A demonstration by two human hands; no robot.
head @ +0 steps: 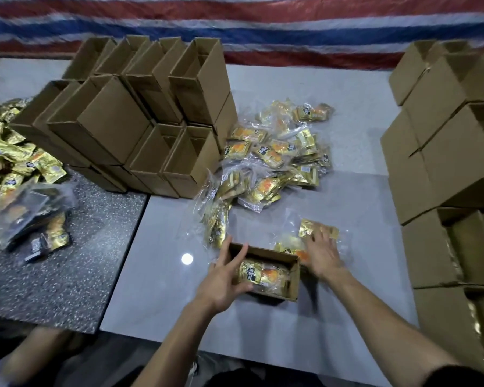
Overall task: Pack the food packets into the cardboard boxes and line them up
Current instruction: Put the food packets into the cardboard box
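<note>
Left hand [224,277] grips the near-left end of a small open cardboard box [292,279], fingers over its far rim and thumb at the near side, steadying it on the pale table [157,275]. Right hand [323,255] lies open with fingers spread, pressing flat on a few loose gold packets [308,229] just beside the box's right end. Some packed packets [263,275] already lie inside the box, so this looks like the filling step, with that box part full. The next move likely calls for the right hand to close on one packet from under its palm, lift it clear of the clear wrapping around it, and lay it flat in the box while the left hand keeps the box from sliding. More packets sit in a heap [277,155] further back, next to stacked empty boxes [151,121]; further boxes [444,163] are stacked at the right edge.
</note>
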